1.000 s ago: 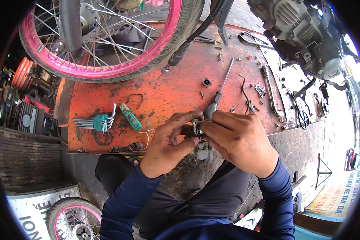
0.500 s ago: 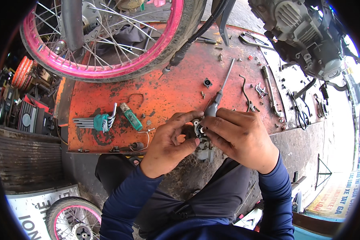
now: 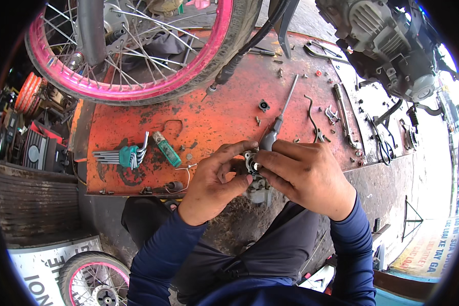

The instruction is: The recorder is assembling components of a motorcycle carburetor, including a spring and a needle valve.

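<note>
Above my lap, at the near edge of the orange bench, is a small metal carburetor (image 3: 260,196). My left hand (image 3: 211,183) is closed around its left side, thumb and index finger near the round opening on top. My right hand (image 3: 313,176) has its fingers bunched together at that opening. Something pale shows at the fingertips, too small and covered to name. Beyond my right hand lies a screwdriver (image 3: 277,125) with a dark handle, its shaft pointing away from me; the near end is partly hidden by my fingers.
A folding hex key set (image 3: 129,156) and a green tube (image 3: 167,149) lie left on the bench (image 3: 137,120). Small bolts, a wrench (image 3: 346,117) and a bent lever (image 3: 312,115) lie right. A pink-rimmed wheel (image 3: 158,92) and an engine (image 3: 385,51) overhang the far side.
The carburetor has shifted very slightly to the left in my hands. The fingers of my right hand have moved a little at its opening; the bench things lie as before.
</note>
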{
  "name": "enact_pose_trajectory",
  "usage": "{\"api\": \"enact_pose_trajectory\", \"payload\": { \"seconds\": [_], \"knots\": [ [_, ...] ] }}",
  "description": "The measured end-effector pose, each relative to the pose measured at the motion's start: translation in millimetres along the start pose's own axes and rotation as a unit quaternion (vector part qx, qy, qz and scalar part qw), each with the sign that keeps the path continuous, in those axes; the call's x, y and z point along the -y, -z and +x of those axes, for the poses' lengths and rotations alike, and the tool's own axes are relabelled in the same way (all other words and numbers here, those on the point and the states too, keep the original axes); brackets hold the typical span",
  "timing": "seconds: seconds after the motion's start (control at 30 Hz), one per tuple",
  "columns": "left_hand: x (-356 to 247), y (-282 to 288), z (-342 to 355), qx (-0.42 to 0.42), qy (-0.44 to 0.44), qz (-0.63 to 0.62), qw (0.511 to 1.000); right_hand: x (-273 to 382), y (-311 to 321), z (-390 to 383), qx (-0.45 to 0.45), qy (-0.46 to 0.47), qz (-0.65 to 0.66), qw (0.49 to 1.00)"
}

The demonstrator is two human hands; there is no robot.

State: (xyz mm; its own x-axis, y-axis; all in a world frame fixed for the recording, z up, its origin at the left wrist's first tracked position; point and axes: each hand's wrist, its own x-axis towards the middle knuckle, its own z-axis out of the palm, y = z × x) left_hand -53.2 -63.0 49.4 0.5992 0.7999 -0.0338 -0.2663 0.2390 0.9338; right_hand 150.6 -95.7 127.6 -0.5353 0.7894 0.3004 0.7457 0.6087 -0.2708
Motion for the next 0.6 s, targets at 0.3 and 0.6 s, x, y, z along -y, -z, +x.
{"api": "enact_pose_trajectory", "payload": {
  "seconds": [0.3, 0.6],
  "knots": [
    [-3, 0, 0, -0.01, 0.008, 0.02, 1.0, 7, -4, 2, 0.015, -0.007, -0.06, 0.998],
    [9, 6, 3, 0.007, -0.034, 0.04, 0.999, -13, -4, 2, 0.02, -0.031, 0.141, 0.989]
  ]
}}
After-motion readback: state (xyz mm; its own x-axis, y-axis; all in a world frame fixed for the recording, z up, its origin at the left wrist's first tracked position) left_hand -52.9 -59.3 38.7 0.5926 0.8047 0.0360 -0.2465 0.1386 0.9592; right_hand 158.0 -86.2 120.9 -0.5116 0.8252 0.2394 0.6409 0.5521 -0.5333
